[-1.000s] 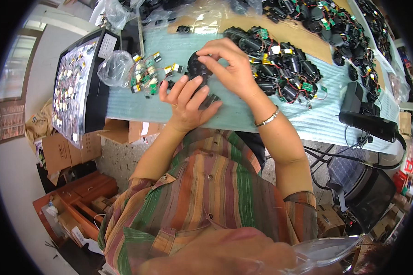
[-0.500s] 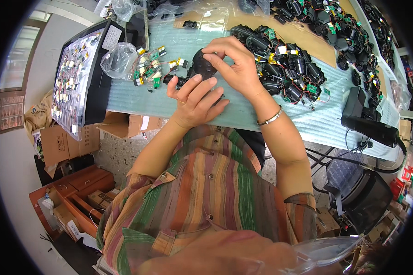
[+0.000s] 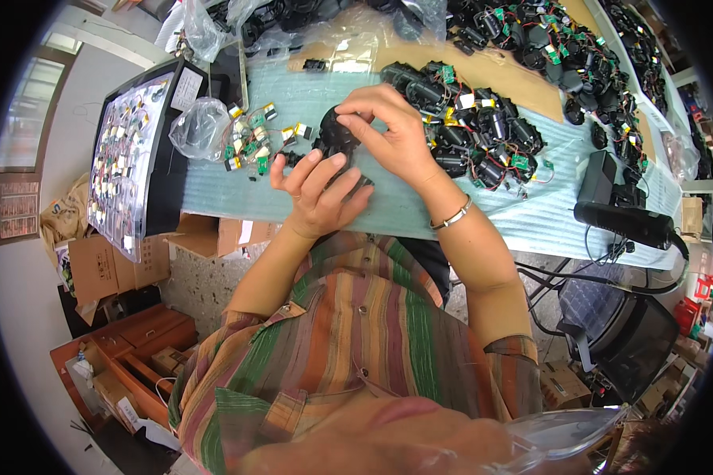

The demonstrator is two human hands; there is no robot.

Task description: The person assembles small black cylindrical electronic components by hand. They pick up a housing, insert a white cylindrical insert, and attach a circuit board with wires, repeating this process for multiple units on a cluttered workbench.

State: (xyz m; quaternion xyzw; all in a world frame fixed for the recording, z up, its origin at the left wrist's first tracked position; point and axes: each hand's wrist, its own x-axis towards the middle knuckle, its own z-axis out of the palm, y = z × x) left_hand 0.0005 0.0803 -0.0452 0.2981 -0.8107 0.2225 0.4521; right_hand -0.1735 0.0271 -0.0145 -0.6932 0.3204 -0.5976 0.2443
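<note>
Pale-green tabletop (image 3: 230,191): left hand (image 3: 318,195) curled round black part (image 3: 337,136), right hand (image 3: 393,139) pinching its upper edge; grips unchanged since earlier.

Pale wall (image 3: 32,305), window (image 3: 27,115) at left; speckled grey floor (image 3: 206,277); reddish-brown drawer unit (image 3: 152,326); black chair (image 3: 640,344) right.

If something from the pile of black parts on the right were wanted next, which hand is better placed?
Probably the right hand: it is nearer the pile of black parts, though it seems to pinch a black piece. The left hand is farther off, cupped by that piece.
</note>
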